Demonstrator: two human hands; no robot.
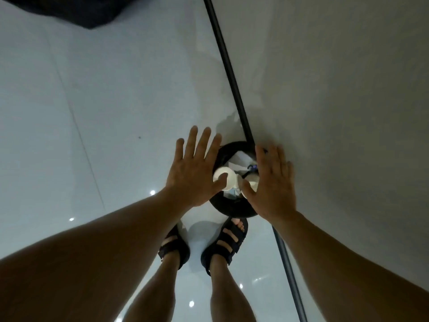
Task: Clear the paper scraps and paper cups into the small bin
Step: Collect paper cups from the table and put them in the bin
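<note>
Both forearms reach in from the bottom edge, over the small bin [232, 211]. The bin stands on the floor [92, 112] against the wall [348, 89], just ahead of the sandals [226, 240]. The left hand [192, 173] is flat, with fingers straight and spread, and it holds nothing. The right hand [271, 182] is the same. Two paper cups [228, 176] and paper scraps [239, 159] lie inside the bin. Judged status: these items are deposited, but litter elsewhere cannot be ruled out. The right hand hides the bin's right rim and part of one cup. Thumb contact with the cups cannot be determined. A dark object [69, 12] at top left is cut off and cannot be identified.
</note>
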